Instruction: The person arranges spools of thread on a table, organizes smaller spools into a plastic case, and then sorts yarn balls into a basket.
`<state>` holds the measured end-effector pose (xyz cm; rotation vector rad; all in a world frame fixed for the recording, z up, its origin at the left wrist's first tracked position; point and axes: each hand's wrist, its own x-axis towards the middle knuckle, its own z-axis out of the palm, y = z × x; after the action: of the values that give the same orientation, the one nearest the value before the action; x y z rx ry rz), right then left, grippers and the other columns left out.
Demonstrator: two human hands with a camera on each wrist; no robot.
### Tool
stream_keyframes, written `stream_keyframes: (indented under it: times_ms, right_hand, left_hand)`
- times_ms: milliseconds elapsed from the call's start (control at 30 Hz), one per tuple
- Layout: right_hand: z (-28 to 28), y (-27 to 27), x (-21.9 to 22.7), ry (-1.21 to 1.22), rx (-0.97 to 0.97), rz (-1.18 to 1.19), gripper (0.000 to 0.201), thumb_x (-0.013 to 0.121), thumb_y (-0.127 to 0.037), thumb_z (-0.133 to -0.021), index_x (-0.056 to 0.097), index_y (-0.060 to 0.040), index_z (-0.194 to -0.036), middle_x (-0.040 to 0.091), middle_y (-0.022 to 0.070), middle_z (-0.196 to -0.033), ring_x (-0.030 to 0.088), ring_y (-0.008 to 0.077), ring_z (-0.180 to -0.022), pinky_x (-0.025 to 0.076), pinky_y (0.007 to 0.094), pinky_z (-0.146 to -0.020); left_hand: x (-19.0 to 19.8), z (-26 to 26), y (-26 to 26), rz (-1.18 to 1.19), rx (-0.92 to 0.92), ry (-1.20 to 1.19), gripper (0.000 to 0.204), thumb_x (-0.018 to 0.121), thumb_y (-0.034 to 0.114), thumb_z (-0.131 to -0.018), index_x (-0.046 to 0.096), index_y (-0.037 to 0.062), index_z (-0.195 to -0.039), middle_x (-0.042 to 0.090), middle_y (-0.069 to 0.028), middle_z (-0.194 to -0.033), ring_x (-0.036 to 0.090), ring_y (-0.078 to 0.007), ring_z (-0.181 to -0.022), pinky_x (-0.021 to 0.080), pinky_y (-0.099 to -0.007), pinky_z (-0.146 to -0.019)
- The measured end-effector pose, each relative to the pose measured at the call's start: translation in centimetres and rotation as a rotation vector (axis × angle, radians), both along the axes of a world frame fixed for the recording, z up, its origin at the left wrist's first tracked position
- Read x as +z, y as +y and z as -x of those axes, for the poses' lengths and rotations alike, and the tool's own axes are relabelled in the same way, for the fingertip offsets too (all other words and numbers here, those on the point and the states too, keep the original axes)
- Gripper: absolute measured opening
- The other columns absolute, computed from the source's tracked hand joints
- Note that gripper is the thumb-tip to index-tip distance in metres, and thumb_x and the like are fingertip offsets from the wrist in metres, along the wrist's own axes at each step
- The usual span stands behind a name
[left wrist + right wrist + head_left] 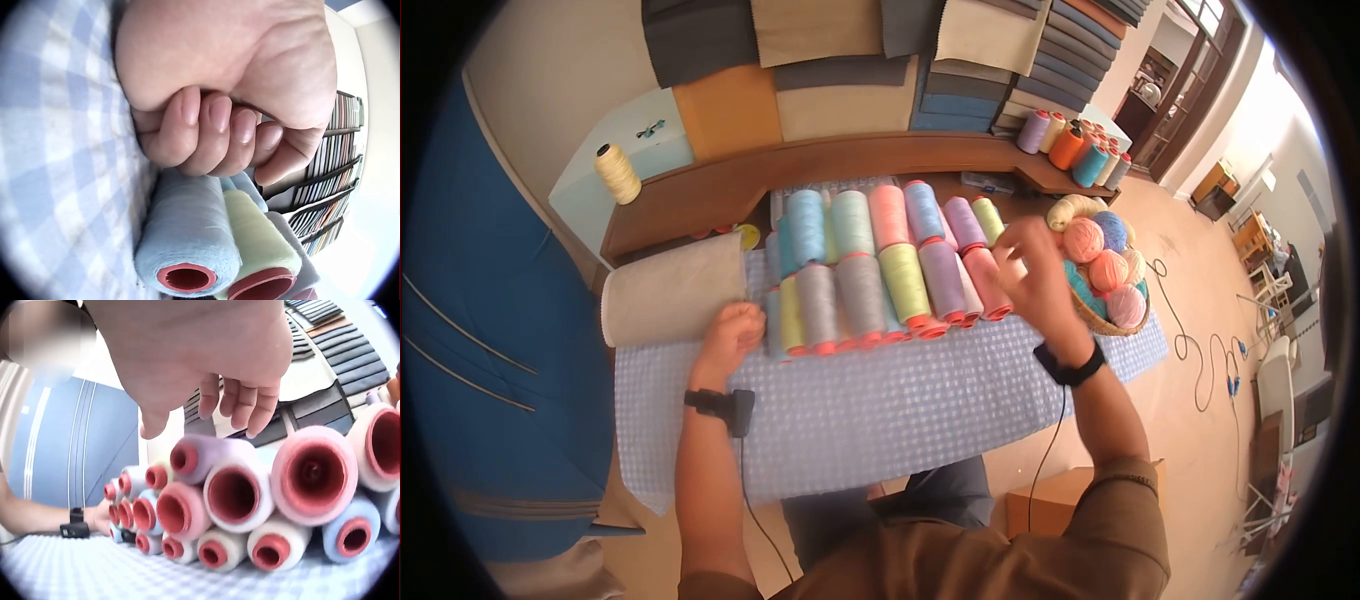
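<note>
Thread cones in pastel colours lie stacked in a pile on a blue-and-white checked cloth [880,400]. My left hand [733,335] rests on the cloth at the pile's left end, fingers curled into the palm with nothing seen inside. Its knuckles are right at a light blue cone [187,231], beside a pale yellow-green cone [259,237]. Above the pile's right end hovers my right hand [1038,275], blurred, its fingers loosely bent and holding nothing. Under it, in the right wrist view, are a lilac cone [231,452] and a pink cone [315,440], red core ends showing.
A basket [1125,327] of yarn balls stands at the right. A rolled beige fabric [675,290] lies on the left. Behind, a brown curved shelf [840,152] holds more cones at its right end. A yellow cone [617,174] stands at the left.
</note>
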<state>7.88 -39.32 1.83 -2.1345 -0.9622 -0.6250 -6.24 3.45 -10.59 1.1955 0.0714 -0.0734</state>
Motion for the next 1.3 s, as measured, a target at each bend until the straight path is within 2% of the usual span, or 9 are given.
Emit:
stream_keyframes:
  times_ms: [67, 133, 300, 533, 700, 767, 1000, 1233, 1300]
  right_hand:
    - [-4.2, -0.9, 1.5, 0.037, -0.142, -0.080, 0.026, 0.080, -0.013, -0.086, 0.062, -0.0028, -0.102, 0.059, 0.0114, -0.096, 0.063, 0.0238, -0.086, 0.054, 0.0369, -0.079]
    - [-10.3, -2.4, 2.3, 0.019, -0.246, -0.112, 0.033, 0.078, -0.020, -0.087, 0.065, -0.0014, -0.111, 0.063, 0.0145, -0.102, 0.065, 0.0288, -0.090, 0.054, 0.0395, -0.082]
    - [-30.3, -8.1, 0.3, 0.054, -0.590, 0.246, 0.062, 0.073, -0.026, -0.087, 0.053, -0.0012, -0.140, 0.064, 0.0277, -0.125, 0.063, 0.0438, -0.118, 0.052, 0.0456, -0.101]
    - [-34.0, -7.4, 2.4, -0.009, -0.646, 0.470, 0.065, 0.063, -0.009, -0.081, 0.051, -0.0058, -0.145, 0.062, 0.0331, -0.130, 0.053, 0.0464, -0.132, 0.045, 0.0476, -0.111]
    - [-38.8, -8.6, 0.0, -0.089, -0.644, 0.375, 0.051, 0.064, -0.011, -0.085, 0.057, -0.0064, -0.136, 0.062, 0.0298, -0.130, 0.058, 0.0457, -0.125, 0.050, 0.0484, -0.106]
    - [-35.3, -7.5, 1.6, -0.076, -0.628, 0.357, 0.039, 0.064, -0.016, -0.090, 0.060, -0.0076, -0.128, 0.057, 0.0275, -0.139, 0.061, 0.0456, -0.121, 0.053, 0.0503, -0.101]
    - [-31.9, -6.3, 1.0, -0.128, -0.599, 0.326, 0.029, 0.067, -0.019, -0.088, 0.057, -0.0043, -0.111, 0.072, 0.0224, -0.101, 0.071, 0.0430, -0.094, 0.056, 0.0515, -0.083]
    - [-16.4, -0.4, 2.8, -0.155, -0.247, -0.005, 0.044, 0.073, -0.017, -0.084, 0.054, -0.0058, -0.123, 0.066, 0.0225, -0.116, 0.067, 0.0437, -0.104, 0.056, 0.0487, -0.086]
    - [-14.1, 0.4, 1.9, -0.132, -0.158, 0.074, 0.050, 0.074, -0.017, -0.083, 0.054, -0.0055, -0.127, 0.063, 0.0204, -0.120, 0.066, 0.0435, -0.104, 0.057, 0.0473, -0.089]
  left_hand:
    - [-0.1, 0.0, 0.0, -0.003, 0.000, -0.004, 0.030, 0.056, 0.006, -0.087, 0.035, 0.0164, -0.067, 0.034, 0.0064, -0.062, 0.030, -0.0061, -0.052, 0.022, -0.0259, -0.050]
    - [0.0, 0.0, 0.0, -0.010, 0.007, 0.000, 0.030, 0.056, 0.006, -0.086, 0.036, 0.0159, -0.067, 0.035, 0.0058, -0.062, 0.030, -0.0066, -0.053, 0.023, -0.0262, -0.050]
    - [-0.3, 0.0, 0.3, -0.020, 0.001, -0.002, 0.029, 0.057, 0.006, -0.085, 0.038, 0.0145, -0.065, 0.036, 0.0048, -0.062, 0.031, -0.0072, -0.053, 0.023, -0.0266, -0.050]
    - [-0.6, -0.1, 0.6, 0.036, -0.026, -0.020, 0.030, 0.059, 0.008, -0.087, 0.039, 0.0136, -0.065, 0.037, 0.0044, -0.061, 0.031, -0.0068, -0.052, 0.023, -0.0259, -0.049]
    - [-0.9, -0.1, 0.8, 0.043, -0.036, -0.012, 0.032, 0.059, 0.008, -0.089, 0.039, 0.0134, -0.065, 0.037, 0.0030, -0.060, 0.031, -0.0074, -0.050, 0.024, -0.0258, -0.048]
    - [-0.8, -0.1, 0.7, 0.043, -0.031, -0.007, 0.032, 0.059, 0.008, -0.089, 0.039, 0.0135, -0.065, 0.037, 0.0031, -0.060, 0.031, -0.0073, -0.050, 0.024, -0.0256, -0.048]
    - [-0.5, 0.0, 0.4, 0.064, -0.013, 0.000, 0.032, 0.058, 0.005, -0.087, 0.037, 0.0150, -0.065, 0.036, 0.0052, -0.061, 0.030, -0.0060, -0.051, 0.023, -0.0252, -0.048]
    - [-0.3, 0.0, 0.0, 0.028, 0.003, 0.000, 0.031, 0.055, 0.006, -0.086, 0.036, 0.0154, -0.064, 0.035, 0.0050, -0.060, 0.028, -0.0067, -0.051, 0.022, -0.0264, -0.048]
    - [-0.2, -0.1, 0.1, 0.018, 0.001, 0.001, 0.031, 0.055, 0.006, -0.086, 0.036, 0.0155, -0.064, 0.035, 0.0051, -0.060, 0.028, -0.0067, -0.051, 0.022, -0.0265, -0.048]
